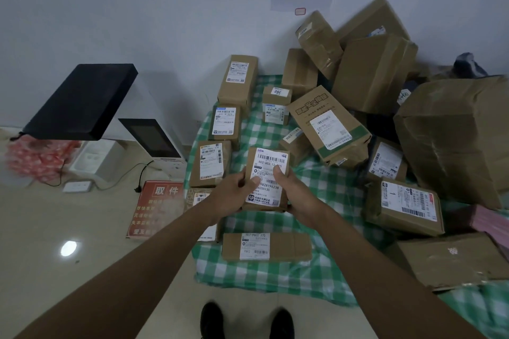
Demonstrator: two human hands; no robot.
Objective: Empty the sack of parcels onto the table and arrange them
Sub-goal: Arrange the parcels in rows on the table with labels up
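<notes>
Plainly the emptying is done and the arranging is under way: both hands hold one small brown parcel [266, 180] above the middle of the table [325, 195], label up. The left hand [234, 195] grips its left edge, thumb on the label; the right hand [296, 197] clasps the right edge the same way. A neat column of parcels [224, 124] runs along the table's left edge, while a jumbled heap [366, 69] fills the far right corner. The next move, I judge, calls for setting this one square beside the column, label readable. The sack itself I cannot pick out. The large box [457, 135] at the right edge is cut off, and most label print is too small to read.
</notes>
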